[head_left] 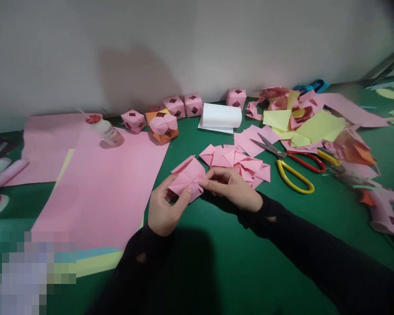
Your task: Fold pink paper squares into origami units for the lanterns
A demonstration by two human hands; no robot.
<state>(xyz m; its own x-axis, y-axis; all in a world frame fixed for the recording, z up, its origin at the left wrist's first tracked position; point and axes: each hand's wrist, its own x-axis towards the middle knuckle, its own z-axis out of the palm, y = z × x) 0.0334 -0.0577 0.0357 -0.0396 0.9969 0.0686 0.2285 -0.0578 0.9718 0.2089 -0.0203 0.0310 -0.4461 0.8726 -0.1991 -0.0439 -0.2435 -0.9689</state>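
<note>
A partly assembled pink folded-paper piece (188, 174) is held up between both hands above the green table. My left hand (169, 205) grips it from the left and below, thumb across its front. My right hand (231, 187) pinches its right edge between thumb and fingertips. Just behind my right hand lies a heap of pink folded paper units (228, 156). Open scissors (282, 154) with red and yellow handles lie to the right of the heap. The underside of the held piece is hidden.
Finished pink paper balls (193, 105) and an orange-pink one (163, 127) stand along the wall near a white paper roll (221, 116). Large pink sheets (108, 197) and a small bottle (107, 131) are left. Paper scraps (320, 127) and a pink glue gun (382, 210) sit right.
</note>
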